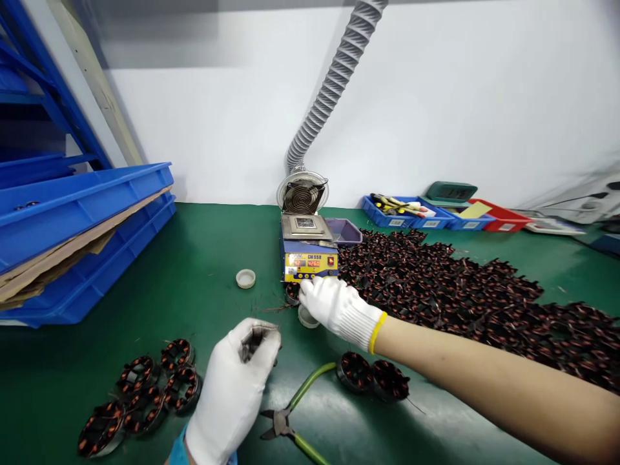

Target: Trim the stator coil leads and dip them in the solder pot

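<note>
My left hand (pixel 235 381), in a white glove, is curled closed in the lower middle. Dark patches show between its fingers, but what it grips is mostly hidden. My right hand (pixel 334 303), gloved in white with a yellow cuff, reaches to the front of the solder pot (pixel 310 248). Its fingertips are closed at the edge of a copper-wound motor stator (pixel 292 293), which the glove partly covers. Just below those fingers sits a small white dish (pixel 308 317). Green-handled cutting pliers (pixel 281 423) lie with their jaws apart, right of my left hand.
Several stators (pixel 145 408) stand at lower left, and two stators (pixel 356 371) are below my right wrist. A broad heap of stators (pixel 450 284) covers the right side. A round lid (pixel 245 279), blue trays (pixel 87 206) and tool bins (pixel 392 213) surround the work area.
</note>
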The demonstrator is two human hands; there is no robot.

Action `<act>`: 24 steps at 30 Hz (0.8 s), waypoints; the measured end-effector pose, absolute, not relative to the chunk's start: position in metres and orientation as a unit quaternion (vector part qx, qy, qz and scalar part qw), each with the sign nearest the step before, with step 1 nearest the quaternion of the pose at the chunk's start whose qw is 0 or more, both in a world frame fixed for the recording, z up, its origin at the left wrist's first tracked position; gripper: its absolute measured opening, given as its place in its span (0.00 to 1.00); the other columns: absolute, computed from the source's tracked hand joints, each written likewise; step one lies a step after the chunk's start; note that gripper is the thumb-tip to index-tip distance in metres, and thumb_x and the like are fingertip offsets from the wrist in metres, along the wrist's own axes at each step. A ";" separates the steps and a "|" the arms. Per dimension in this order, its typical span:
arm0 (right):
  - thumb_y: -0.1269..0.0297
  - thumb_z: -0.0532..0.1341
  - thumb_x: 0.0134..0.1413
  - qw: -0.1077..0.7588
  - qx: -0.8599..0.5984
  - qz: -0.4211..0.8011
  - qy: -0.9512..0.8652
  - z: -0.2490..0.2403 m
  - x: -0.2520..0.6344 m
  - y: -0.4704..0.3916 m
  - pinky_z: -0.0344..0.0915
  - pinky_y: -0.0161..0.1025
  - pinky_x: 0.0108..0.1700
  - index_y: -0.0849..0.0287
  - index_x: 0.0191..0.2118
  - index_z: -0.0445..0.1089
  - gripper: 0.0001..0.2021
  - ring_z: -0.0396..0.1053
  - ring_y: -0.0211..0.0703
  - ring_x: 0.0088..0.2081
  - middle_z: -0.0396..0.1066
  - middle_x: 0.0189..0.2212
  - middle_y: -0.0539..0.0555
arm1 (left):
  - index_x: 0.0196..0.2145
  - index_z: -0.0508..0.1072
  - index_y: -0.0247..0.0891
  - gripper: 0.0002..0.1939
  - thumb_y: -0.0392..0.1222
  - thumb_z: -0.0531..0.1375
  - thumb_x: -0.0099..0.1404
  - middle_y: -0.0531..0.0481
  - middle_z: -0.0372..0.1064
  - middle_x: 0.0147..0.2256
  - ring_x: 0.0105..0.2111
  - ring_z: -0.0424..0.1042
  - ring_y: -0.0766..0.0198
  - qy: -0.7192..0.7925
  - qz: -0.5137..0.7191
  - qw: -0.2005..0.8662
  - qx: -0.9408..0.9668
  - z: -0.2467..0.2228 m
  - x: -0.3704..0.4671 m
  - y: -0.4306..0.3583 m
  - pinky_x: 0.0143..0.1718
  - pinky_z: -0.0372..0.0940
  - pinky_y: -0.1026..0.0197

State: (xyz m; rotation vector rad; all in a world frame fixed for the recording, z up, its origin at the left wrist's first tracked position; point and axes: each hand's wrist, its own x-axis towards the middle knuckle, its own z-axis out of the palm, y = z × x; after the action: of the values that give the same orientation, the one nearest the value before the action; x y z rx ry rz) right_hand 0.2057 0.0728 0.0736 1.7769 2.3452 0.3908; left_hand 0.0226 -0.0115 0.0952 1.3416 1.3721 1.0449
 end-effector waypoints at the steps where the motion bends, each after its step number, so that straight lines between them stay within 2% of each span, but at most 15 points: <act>1: 0.65 0.45 0.68 0.086 0.597 0.131 0.787 0.076 0.205 0.072 0.64 0.39 0.31 0.63 0.42 0.67 0.14 0.74 0.55 0.35 0.71 0.34 0.65 | 0.31 0.73 0.37 0.15 0.53 0.58 0.61 0.52 0.70 0.27 0.28 0.67 0.62 0.557 0.425 0.458 0.547 0.095 0.023 -0.012 0.31 0.64 0.62; 11: 0.65 0.48 0.67 0.080 0.593 0.126 0.791 0.078 0.198 0.071 0.64 0.39 0.28 0.62 0.37 0.69 0.14 0.74 0.53 0.31 0.72 0.30 0.63 | 0.33 0.74 0.38 0.15 0.53 0.58 0.62 0.51 0.71 0.30 0.32 0.69 0.60 0.565 0.409 0.458 0.551 0.092 0.021 -0.011 0.35 0.65 0.62; 19: 0.64 0.46 0.68 0.071 0.580 0.131 0.801 0.078 0.200 0.065 0.64 0.40 0.28 0.62 0.38 0.69 0.16 0.73 0.54 0.32 0.71 0.30 0.64 | 0.34 0.75 0.37 0.16 0.54 0.59 0.59 0.48 0.74 0.30 0.31 0.71 0.58 0.576 0.400 0.461 0.544 0.091 0.020 -0.012 0.35 0.66 0.60; 21: 0.66 0.46 0.68 0.067 0.575 0.146 0.803 0.095 0.205 0.069 0.65 0.40 0.29 0.63 0.40 0.69 0.15 0.73 0.54 0.33 0.70 0.32 0.64 | 0.33 0.75 0.38 0.16 0.54 0.59 0.59 0.49 0.74 0.30 0.30 0.71 0.58 0.582 0.401 0.468 0.531 0.093 0.022 -0.013 0.34 0.65 0.61; 24: 0.72 0.47 0.66 0.058 0.551 0.181 0.812 0.137 0.216 0.098 0.67 0.45 0.36 0.61 0.48 0.68 0.14 0.72 0.56 0.41 0.69 0.42 0.67 | 0.31 0.75 0.38 0.15 0.53 0.60 0.57 0.50 0.74 0.28 0.29 0.71 0.59 0.592 0.419 0.474 0.500 0.097 0.026 -0.016 0.34 0.65 0.61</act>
State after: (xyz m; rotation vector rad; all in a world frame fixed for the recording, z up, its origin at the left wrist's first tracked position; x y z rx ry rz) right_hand 0.2162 0.0975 0.1370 1.6713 2.4618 0.5493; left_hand 0.0261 -0.0162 0.0966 1.2226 1.4479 1.0246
